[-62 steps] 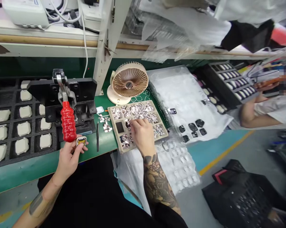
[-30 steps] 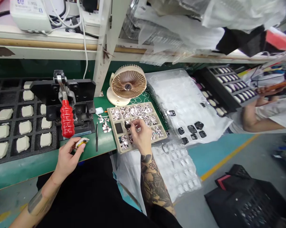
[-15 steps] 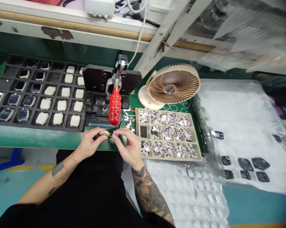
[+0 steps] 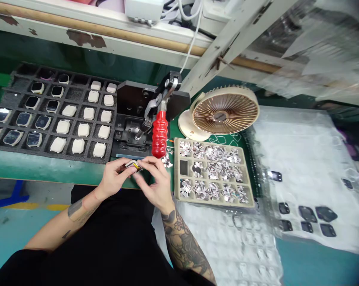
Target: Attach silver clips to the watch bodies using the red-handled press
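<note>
My left hand (image 4: 117, 174) is closed on a small pale watch case (image 4: 134, 165), its thumb along the near side. Something yellow and dark shows inside the case, which is tilted and too small to make out further. My right hand (image 4: 155, 180) is at the case's right end, forefinger at its upper edge and a slightly blurred thumb just below. Right behind both hands stands a black toggle-clamp press (image 4: 134, 131) with a red ribbed handle (image 4: 160, 135) hanging above the right fingers.
A dark foam tray (image 4: 107, 145) at left holds pale watch cases (image 4: 78, 145) and dark-screened watches (image 4: 34, 139). To the right are a beige compartment tray (image 4: 251, 194) of small silvery pieces, a fan (image 4: 225, 111), and plastic sheets (image 4: 298, 159) with dark watch-shaped parts (image 4: 327, 230).
The right fingertips have parted from their pinch beside the case and now sit around its right end. The case's yellow inside shows more. The view has shifted slightly.
</note>
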{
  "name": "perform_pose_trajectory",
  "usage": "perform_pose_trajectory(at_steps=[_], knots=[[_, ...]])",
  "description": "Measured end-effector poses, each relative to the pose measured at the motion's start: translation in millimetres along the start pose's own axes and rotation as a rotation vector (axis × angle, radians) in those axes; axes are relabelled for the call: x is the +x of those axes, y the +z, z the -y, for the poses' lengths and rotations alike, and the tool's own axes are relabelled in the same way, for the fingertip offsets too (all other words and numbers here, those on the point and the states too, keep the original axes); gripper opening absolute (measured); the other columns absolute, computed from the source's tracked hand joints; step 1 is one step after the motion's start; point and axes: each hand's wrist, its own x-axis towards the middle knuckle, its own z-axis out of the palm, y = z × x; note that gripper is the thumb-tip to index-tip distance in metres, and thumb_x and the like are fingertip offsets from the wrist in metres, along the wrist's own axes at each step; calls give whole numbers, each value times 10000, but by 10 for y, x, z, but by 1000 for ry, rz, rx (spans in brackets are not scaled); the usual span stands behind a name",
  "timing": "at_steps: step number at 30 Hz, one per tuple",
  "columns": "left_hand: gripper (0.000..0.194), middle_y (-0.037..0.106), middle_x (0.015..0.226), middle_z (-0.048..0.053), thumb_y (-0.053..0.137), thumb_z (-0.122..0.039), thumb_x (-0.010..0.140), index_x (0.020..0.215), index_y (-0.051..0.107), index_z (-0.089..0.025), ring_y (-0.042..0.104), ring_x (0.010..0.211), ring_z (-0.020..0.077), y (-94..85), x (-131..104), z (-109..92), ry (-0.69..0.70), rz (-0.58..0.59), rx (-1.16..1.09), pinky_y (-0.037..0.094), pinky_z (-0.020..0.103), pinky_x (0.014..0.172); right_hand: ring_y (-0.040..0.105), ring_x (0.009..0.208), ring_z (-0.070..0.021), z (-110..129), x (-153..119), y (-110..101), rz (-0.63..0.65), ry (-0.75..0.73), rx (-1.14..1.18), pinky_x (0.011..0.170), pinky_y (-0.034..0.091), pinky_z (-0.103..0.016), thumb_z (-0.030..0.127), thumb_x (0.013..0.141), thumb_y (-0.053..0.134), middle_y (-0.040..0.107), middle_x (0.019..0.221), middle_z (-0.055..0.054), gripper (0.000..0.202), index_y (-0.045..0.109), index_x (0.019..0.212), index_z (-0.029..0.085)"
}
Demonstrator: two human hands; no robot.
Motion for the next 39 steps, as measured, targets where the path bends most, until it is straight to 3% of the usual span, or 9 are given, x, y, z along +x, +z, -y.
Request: perform_pose_trajectory(at_steps=[9, 15, 18, 22, 24, 28, 33, 36, 39], knots=[[359, 788, 839, 62, 811, -520, 952, 984, 809, -163, 724, 689, 187, -39, 43, 3, -27, -1, -50, 627, 302, 655, 743, 1146, -322, -174, -111, 262, -68, -313, -295, 969, 639, -538, 166, 998, 723, 764, 1224, -147, 486, 643, 1468, 257], [333, 806, 892, 61, 838, -477, 940, 1030, 791, -159, 761, 730, 187, -69, -5, 16, 11, 12, 47, 661, 308, 710, 705, 1263, -281, -27, -167, 172, -45, -226, -362, 1058, 616, -477, 236, 1046, 653, 749, 1318, -150, 444, 627, 1489, 217], [313, 811, 1001, 71, 888, -402, 906, 1050, 755, -158, 804, 845, 188, -98, -9, 15, 107, -19, 112, 688, 306, 806, 674, 1358, -261, 74, -494, 133, -107, -195, -374, 1128, 595, -441, 276, 1041, 657, 720, 1416, -162, 498, 597, 1527, 187], [375, 760, 1112, 59, 904, -354, 891, 1143, 689, -177, 833, 1038, 233, -83, 91, 7, 186, 19, 138, 704, 372, 959, 764, 1038, -190, -42, -1301, 110, -116, -152, -389, 898, 630, -355, 256, 1040, 662, 805, 1167, -88, 406, 653, 1444, 214], [424, 760, 1091, 56, 869, -395, 918, 1240, 711, -168, 839, 968, 231, -64, 118, -2, 176, 55, 258, 700, 440, 1013, 754, 910, -176, -189, -1838, 43, -179, 42, -424, 837, 618, -337, 267, 1036, 668, 808, 1041, -56, 331, 698, 1365, 235], [432, 813, 1001, 35, 892, -439, 857, 1198, 786, -195, 830, 823, 251, -94, 142, 0, 178, 30, 431, 725, 560, 950, 739, 978, -206, -618, -2901, -435, -474, 599, -546, 919, 616, -358, 294, 1054, 564, 787, 1082, -83, 280, 724, 1274, 229], [443, 834, 946, -54, 960, -296, 719, 1137, 824, -345, 774, 701, 197, -207, 168, 41, 166, -96, 468, 743, 380, 635, 653, 1104, -295, -1185, -3869, -1658, -790, 1058, -735, 1076, 537, -483, 245, 986, 454, 722, 1243, -214, 454, 673, 1358, 106], [488, 852, 1149, -100, 910, -364, 816, 1282, 801, -457, 828, 884, 236, -222, 109, 33, 170, -88, 516, 753, 530, 917, 620, 1181, -309, -1423, -4192, -2275, -829, 1233, -753, 1166, 452, -482, 201, 928, 496, 727, 1288, -234, 501, 685, 1373, 68], [437, 843, 1217, -133, 828, -484, 907, 1338, 752, -486, 848, 934, 279, -202, 35, 4, 197, -28, 538, 693, 671, 1033, 617, 1184, -298, -1569, -4305, -2587, -782, 1307, -707, 1146, 443, -414, 199, 862, 609, 782, 1182, -192, 405, 780, 1217, 104]])
